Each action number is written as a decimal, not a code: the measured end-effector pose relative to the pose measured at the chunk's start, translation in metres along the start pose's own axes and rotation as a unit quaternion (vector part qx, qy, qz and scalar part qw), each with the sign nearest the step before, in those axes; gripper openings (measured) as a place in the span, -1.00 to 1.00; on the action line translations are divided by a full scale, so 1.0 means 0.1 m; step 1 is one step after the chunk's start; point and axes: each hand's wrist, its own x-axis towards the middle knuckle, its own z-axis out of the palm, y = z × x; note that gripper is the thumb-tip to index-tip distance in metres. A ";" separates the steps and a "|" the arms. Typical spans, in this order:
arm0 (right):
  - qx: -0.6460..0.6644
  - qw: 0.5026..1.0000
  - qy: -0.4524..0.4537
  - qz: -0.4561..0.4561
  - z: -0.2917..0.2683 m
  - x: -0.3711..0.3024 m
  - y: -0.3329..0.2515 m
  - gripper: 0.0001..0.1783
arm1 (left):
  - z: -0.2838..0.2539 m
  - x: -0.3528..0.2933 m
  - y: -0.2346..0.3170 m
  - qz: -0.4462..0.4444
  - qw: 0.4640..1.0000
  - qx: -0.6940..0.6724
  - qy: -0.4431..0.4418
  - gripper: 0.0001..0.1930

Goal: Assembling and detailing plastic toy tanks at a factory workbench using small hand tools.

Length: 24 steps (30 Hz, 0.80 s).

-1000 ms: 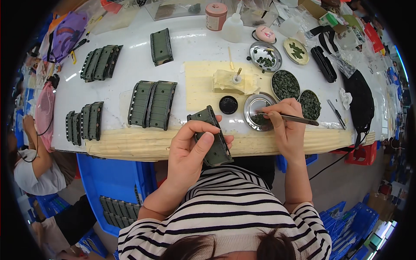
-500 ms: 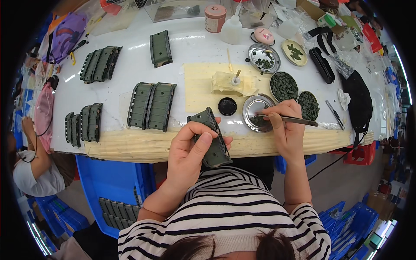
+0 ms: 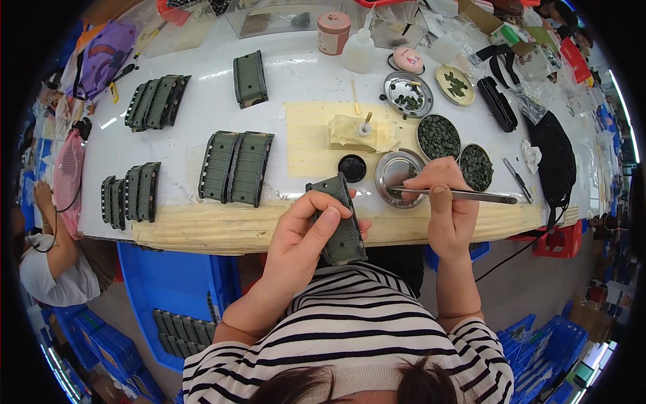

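Observation:
My left hand (image 3: 299, 236) is closed on a dark green, slightly curved panel (image 3: 348, 241) with a ridged edge, tilted over the table's near edge. In my right hand (image 3: 451, 209) is a pair of metal tweezers (image 3: 496, 198), gripped between thumb and fingers. The tips reach into a round steel dish (image 3: 385, 176) with a few dark bits in it; whether they pinch one is too small to tell. Just beyond stand two round tins of dark green pieces, a larger tin (image 3: 439, 137) and a smaller tin (image 3: 476, 167). A black round lid (image 3: 352, 168) lies left of the dish.
Several similar green panels (image 3: 235, 167) lie on the left of the table. A taped block (image 3: 350, 135) holds a small white pot with a stick. Behind are a steel plate (image 3: 408, 94), a cream dish (image 3: 455, 85) and a squeeze bottle (image 3: 358, 50). A blue crate (image 3: 141, 276) sits below left.
My left hand and the panel have shifted a little to the right. My right hand has moved slightly right and turned, so the tweezers lie flatter over the dish.

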 end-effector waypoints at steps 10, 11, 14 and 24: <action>0.060 0.986 -0.145 -0.062 0.25 0.16 -0.19 -0.84 | -0.02 0.12 -0.08 -0.074 0.987 -0.121 -0.073 -0.68; 0.061 0.985 -0.147 -0.063 0.25 0.15 -0.17 -0.84 | -0.02 0.12 -0.08 -0.074 0.987 -0.119 -0.073 -0.68; 0.063 0.985 -0.145 -0.061 0.26 0.15 -0.17 -0.83 | -0.02 0.12 -0.08 -0.077 0.988 -0.118 -0.070 -0.68; 0.082 0.986 -0.139 -0.035 0.29 0.14 -0.17 -0.79 | 0.00 0.12 -0.06 -0.093 0.983 -0.141 -0.078 -0.67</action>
